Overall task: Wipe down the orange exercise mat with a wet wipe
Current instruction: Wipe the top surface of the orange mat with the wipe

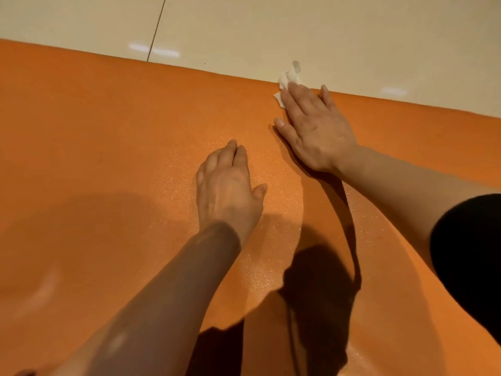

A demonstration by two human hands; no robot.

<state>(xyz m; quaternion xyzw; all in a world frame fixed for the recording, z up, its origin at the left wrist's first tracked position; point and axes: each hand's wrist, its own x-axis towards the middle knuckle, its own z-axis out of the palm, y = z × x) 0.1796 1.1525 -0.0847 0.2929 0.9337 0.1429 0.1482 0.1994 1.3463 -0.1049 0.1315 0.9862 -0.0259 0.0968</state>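
The orange exercise mat (113, 137) lies flat on the pale tiled floor (271, 28) and fills most of the view, its far edge running from upper left down to the right. The wiping is in hand. The right hand (315, 126) lies flat on the mat at that far edge, fingers straight and spread, pressing the wet wipe (288, 80) under the fingertips; the hand's grip is not curled round the wipe, only bearing down on it. A white bunch of the wipe pokes out beyond the fingertips and over the mat's edge onto the floor.

The left hand (229, 183) rests on the mat nearer the person, palm down, fingers fairly straight and holding nothing; it seems to steady the mat or carry the person's weight.

A strip of mat between the two hands and toward the near side glistens, which I judge to be dampness from wiping. The stroke looks to be at its far end, so the next move likely calls for drawing the wipe back across a dry part, with even pressure, keeping it on the mat.

Most of the wipe is hidden under the right hand. The mat is cut off left, right and near. Dark shadows cover its near part, so wet and dry are hard to tell there.
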